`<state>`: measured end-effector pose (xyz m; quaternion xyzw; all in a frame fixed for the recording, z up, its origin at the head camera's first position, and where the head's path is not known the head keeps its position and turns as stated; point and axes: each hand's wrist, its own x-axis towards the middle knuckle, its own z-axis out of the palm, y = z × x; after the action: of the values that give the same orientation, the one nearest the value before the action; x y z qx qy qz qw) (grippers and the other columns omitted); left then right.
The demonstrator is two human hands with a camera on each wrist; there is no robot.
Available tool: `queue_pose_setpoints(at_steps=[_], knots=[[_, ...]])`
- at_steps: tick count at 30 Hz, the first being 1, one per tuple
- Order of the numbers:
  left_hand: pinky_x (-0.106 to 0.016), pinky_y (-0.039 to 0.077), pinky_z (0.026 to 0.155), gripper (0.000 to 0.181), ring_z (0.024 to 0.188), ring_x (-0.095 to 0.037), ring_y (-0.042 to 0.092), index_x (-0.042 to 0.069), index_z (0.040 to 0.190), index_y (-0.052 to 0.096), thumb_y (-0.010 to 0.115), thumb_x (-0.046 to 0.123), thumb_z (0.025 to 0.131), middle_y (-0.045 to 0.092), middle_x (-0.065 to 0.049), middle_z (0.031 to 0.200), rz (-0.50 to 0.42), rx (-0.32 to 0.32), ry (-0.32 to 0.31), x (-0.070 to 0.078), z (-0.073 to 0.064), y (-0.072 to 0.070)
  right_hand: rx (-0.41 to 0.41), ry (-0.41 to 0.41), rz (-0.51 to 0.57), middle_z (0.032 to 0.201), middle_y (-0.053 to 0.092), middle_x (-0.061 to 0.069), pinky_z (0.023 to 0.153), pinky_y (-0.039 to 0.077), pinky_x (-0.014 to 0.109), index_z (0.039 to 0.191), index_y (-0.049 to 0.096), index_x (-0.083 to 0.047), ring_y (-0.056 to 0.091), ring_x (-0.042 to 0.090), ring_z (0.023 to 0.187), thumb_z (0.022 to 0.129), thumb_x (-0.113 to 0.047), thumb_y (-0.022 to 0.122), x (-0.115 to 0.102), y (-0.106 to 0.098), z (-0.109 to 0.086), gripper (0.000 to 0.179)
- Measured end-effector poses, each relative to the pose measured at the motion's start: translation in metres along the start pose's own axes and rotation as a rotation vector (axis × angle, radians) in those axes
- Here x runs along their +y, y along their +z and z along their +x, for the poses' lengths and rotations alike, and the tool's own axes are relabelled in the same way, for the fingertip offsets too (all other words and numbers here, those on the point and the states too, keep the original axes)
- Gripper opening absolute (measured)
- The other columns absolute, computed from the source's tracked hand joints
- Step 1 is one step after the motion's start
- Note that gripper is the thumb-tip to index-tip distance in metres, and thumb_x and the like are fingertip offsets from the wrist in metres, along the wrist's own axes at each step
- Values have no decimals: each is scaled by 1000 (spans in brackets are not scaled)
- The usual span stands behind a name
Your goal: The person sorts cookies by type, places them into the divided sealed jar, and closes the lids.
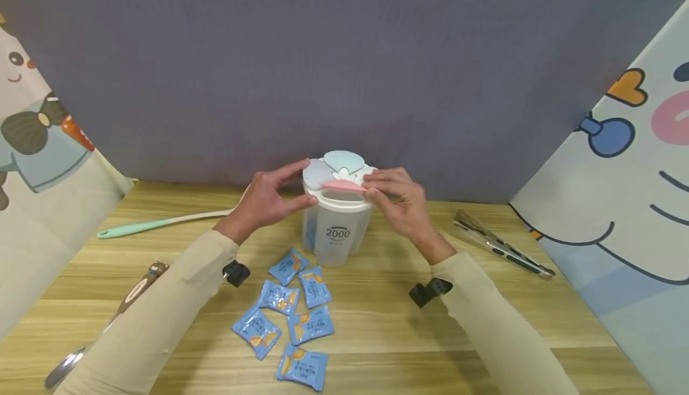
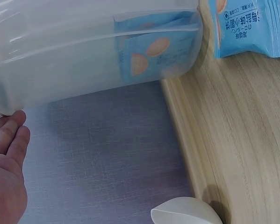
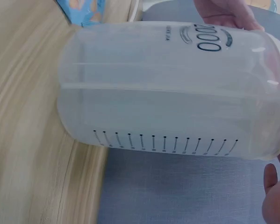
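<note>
A clear plastic storage container (image 1: 338, 236) marked 2000 stands upright, its white lid carrying pale blue, grey and pink flaps. The pink flap (image 1: 343, 186) is tilted up over an opening at the front. My right hand (image 1: 401, 200) pinches its right end, thumb below and fingers above. On the other side my left hand (image 1: 269, 197) rests against the lid's edge with fairly straight fingers. Blue snack packets (image 2: 158, 49) show through the wall in the left wrist view. Several more blue snack packets (image 1: 278, 297) lie in front of the container.
To the left lies a long-handled utensil with a mint-green handle (image 1: 134, 228). A spoon with a brown bear handle (image 1: 137, 287) is partly hidden by my left sleeve. Metal tongs (image 1: 503, 245) lie at right. A grey partition (image 1: 344, 72) rises right behind the container.
</note>
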<state>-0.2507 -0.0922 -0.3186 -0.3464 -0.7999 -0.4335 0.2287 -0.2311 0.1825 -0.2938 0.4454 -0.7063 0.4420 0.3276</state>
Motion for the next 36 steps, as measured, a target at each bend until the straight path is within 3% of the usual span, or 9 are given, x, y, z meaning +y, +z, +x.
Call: queue_pose_setpoints(at_steps=[3, 10, 21, 32, 36], knots=[[-43, 48, 89, 71, 107, -30, 60, 4, 133, 54, 85, 21, 72, 57, -14, 126, 5, -2, -8, 0, 0, 1, 21, 43, -2, 95, 69, 18, 89, 43, 40, 88, 72, 5, 57, 34, 94, 73, 18, 70, 10, 0, -2, 19], [-43, 48, 90, 71, 109, -28, 59, 5, 134, 53, 85, 21, 72, 57, -14, 126, -2, -11, -18, 0, 1, 0, 48, 120, -53, 84, 67, 23, 74, 44, 27, 85, 69, 11, 55, 29, 80, 77, 19, 66, -17, 0, 13, 11], [-43, 48, 90, 71, 109, -27, 59, 6, 135, 53, 84, 22, 73, 57, -13, 126, -2, -16, -22, -1, 0, -1, 80, 277, -44, 80, 65, 22, 61, 44, 19, 87, 69, 12, 50, 11, 73, 84, 10, 66, -20, 2, 19, 5], [-43, 48, 90, 71, 109, -27, 60, 6, 134, 54, 85, 22, 73, 58, -12, 125, -9, -13, -19, -1, 1, -1, 97, 363, -34, 82, 63, 20, 53, 43, 20, 90, 69, 11, 51, 24, 65, 86, 5, 67, -23, 3, 21, 8], [-43, 48, 90, 71, 108, -26, 60, 7, 134, 54, 85, 23, 72, 59, -11, 124, -16, -10, -31, -1, 0, -2, 97, 378, -15, 83, 64, 20, 53, 41, 19, 91, 69, 11, 50, 19, 65, 86, 4, 66, -22, 3, 19, 9]])
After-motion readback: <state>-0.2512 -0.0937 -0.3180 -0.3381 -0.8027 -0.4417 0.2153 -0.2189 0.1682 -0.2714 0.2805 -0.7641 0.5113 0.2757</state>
